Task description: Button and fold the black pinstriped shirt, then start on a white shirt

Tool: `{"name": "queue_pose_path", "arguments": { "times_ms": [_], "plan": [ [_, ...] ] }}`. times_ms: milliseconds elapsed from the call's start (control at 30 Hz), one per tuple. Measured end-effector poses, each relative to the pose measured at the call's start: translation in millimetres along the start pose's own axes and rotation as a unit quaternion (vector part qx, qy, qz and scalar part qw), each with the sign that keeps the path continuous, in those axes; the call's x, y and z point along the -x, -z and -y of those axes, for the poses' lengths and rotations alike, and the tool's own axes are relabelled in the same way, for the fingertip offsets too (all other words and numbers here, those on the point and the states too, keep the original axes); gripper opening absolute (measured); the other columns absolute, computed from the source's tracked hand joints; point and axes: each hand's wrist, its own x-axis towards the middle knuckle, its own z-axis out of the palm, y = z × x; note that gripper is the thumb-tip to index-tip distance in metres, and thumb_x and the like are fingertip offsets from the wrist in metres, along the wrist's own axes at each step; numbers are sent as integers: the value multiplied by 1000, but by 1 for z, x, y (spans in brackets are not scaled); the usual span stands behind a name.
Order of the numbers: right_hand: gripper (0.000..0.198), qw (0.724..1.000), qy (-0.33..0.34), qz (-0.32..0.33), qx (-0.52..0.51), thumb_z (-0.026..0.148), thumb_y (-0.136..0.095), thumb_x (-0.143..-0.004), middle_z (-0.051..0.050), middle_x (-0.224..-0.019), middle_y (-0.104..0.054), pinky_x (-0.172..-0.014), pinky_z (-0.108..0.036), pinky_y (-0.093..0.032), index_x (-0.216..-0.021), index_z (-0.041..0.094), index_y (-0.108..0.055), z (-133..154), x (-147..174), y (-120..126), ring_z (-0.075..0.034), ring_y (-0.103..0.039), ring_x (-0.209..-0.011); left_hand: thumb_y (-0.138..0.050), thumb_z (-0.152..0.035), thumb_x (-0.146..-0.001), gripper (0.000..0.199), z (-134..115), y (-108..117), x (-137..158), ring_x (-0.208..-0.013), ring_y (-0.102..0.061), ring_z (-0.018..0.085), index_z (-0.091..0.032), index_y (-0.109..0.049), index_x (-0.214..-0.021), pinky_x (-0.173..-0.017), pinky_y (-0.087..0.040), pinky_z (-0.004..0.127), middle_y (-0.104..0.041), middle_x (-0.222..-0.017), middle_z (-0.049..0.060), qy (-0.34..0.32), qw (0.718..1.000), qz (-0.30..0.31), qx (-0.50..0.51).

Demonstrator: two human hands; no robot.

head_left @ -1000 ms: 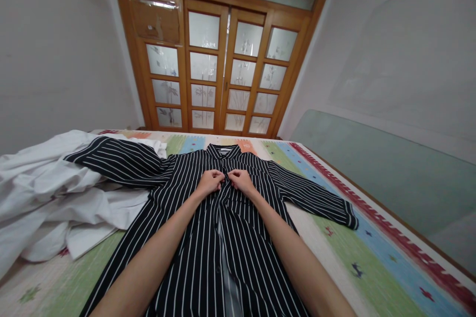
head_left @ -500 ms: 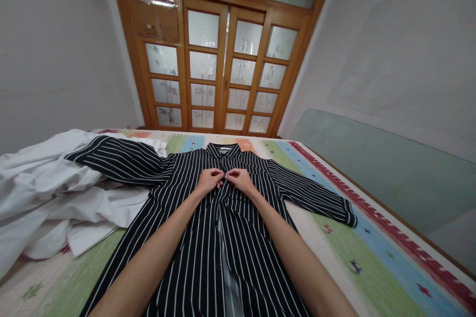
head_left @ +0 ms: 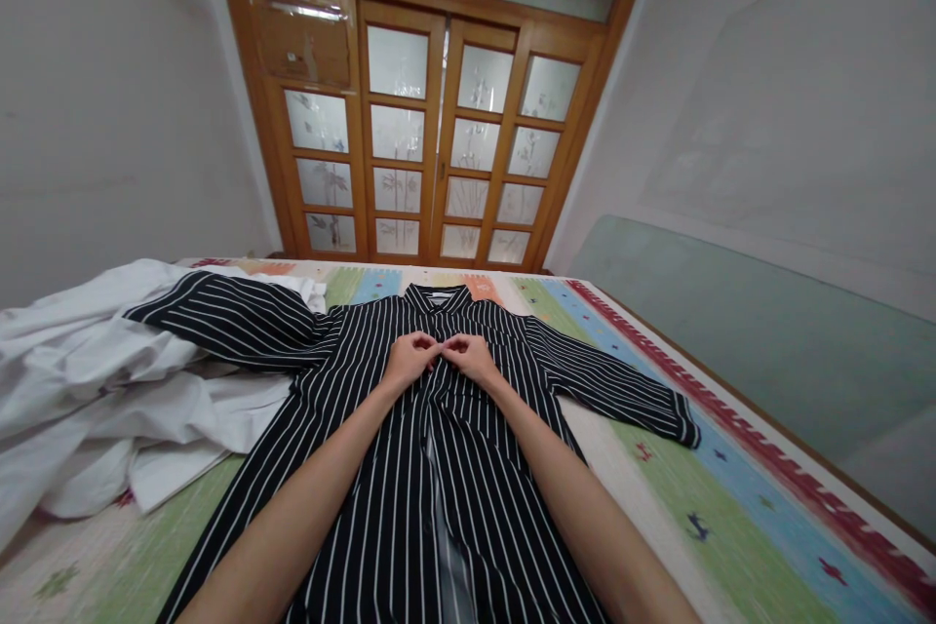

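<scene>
A black shirt with white stripes lies spread out face up, its collar at the far end and its sleeves out to both sides. My left hand and my right hand meet over its front placket at chest height. Both are closed in a pinch on the placket cloth, fingertips touching or nearly so. Whatever button sits between the fingertips is hidden. Below my hands the two front edges part, and a narrow strip of the greyish inside shows.
Crumpled white cloth lies at the left, partly under the shirt's left-side sleeve. A patterned, multicoloured bed cover lies beneath everything. A pale green headboard-like panel runs along the right. Wooden doors with glass panes stand beyond the far edge.
The fingertips of both hands have drawn slightly closer together on the placket. The shirt stays in place; the view has shifted a little.
</scene>
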Motion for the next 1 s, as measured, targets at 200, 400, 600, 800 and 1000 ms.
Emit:
{"name": "queue_pose_path", "arguments": {
  "times_ms": [200,400,600,800,1000],
  "plan": [
    [16,1000,28,-2,11,31,-69,-71,-3,-67,-69,-53,-23,-44,-73,16,-71,-2,0,0,-12,-57,-55,-66,-17,-78,7,-8,1,6,-45,-59,10,-15,-69,-72,-49,-45,20,-68,-62,-1,-27,997,-17,-70],
    [15,1000,16,-5,10,31,-70,-71,-3,-67,-69,-54,-24,-45,-73,16,-71,-3,-1,-1,-13,-58,-55,-65,-17,-79,9,-11,0,8,-44,-57,10,-14,-69,-72,-47,-42,20,-67,-60,0,-27,993,-32,-108],
    [15,1000,19,0,24,30,-68,-74,-2,-67,-69,-53,-23,-45,-74,16,-71,-1,0,-1,-12,-58,-54,-66,-19,-77,6,-7,-1,5,-45,-56,9,-15,-69,-73,-45,-42,19,-66,-62,-1,-15,997,-29,-76],
    [11,997,43,3,64,27,-69,-75,-3,-70,-70,-58,-24,-47,-73,17,-72,-2,0,-1,-14,-61,-61,-66,-21,-77,10,-2,0,2,-44,-57,10,-15,-68,-69,-47,-43,20,-65,-58,-1,-9,998,-10,-66],
    [8,995,46,0,85,25,-70,-74,-3,-69,-70,-59,-24,-47,-73,17,-72,-2,0,-1,-14,-59,-60,-65,-17,-78,12,-3,3,1,-41,-55,9,-15,-68,-67,-48,-42,19,-64,-54,-3,2,998,5,-63]
  ]
}}
